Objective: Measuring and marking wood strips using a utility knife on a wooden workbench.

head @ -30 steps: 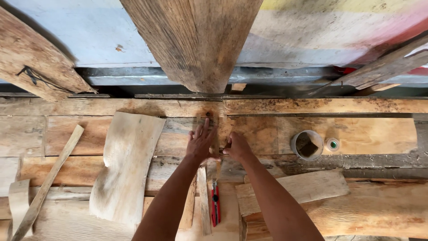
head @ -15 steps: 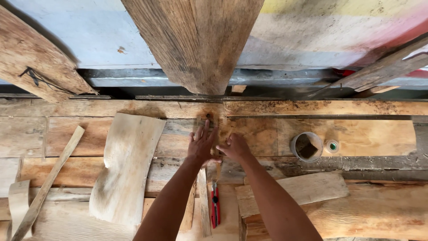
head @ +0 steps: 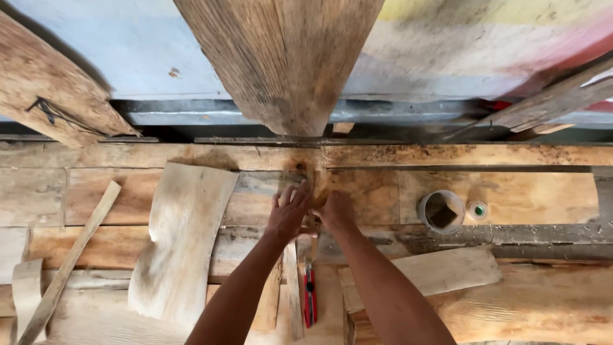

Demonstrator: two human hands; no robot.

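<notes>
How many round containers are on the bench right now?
2: an open cup right of the right hand, and a small green-topped bottle just right of the cup. Others may be hidden.

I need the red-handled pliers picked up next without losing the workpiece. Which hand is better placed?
Probably the right hand: the red-handled pliers lie just below it, beside the right forearm. The left hand is spread flat on the wooden bench and could stay there.
</notes>
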